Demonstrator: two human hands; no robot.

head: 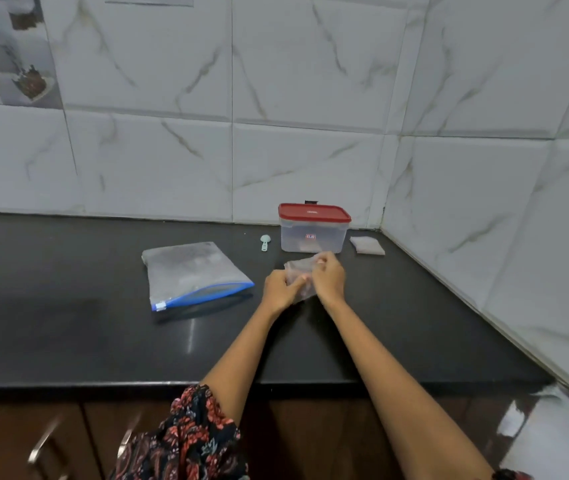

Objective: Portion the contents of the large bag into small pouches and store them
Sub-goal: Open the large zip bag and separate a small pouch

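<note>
White marble-look wall tiles fill the upper frame and meet in a corner at right; a glossy black table [103, 334] runs across the middle, brown cabinet doors below it.

Progress, as a judgement: mid-task. Both hands work one small clear plastic pouch [299, 271] at frame centre, just in front of the box. The left hand [281, 287] grips its lower left part, fingers curled onto the plastic. The right hand [328, 278] has fingers pinching the top edge, probably pressing the seal or opening it; cannot tell which. Something dark-pinkish seems to sit inside the pouch, too blurred to name.

The large frosted zip bag with blue slider strip [191, 273] lies flat at centre-left, well apart from the hands. Its mouth looks slightly gaped along the blue edge; contents hazy and pale, amount unclear.

The clear rectangular plastic box with red lid [314, 230] stands near the back wall, lid on. A faint shape shows low inside, possibly stored pouches, not certain.

To the right of the box lies a small flat stack of pouches [367, 245]; filled or empty cannot be told.

The pale green plastic measuring spoon [264, 243] rests just left of the box, untouched.

Left to do, likely: finish this pouch, fill more, store them in the box.
</note>
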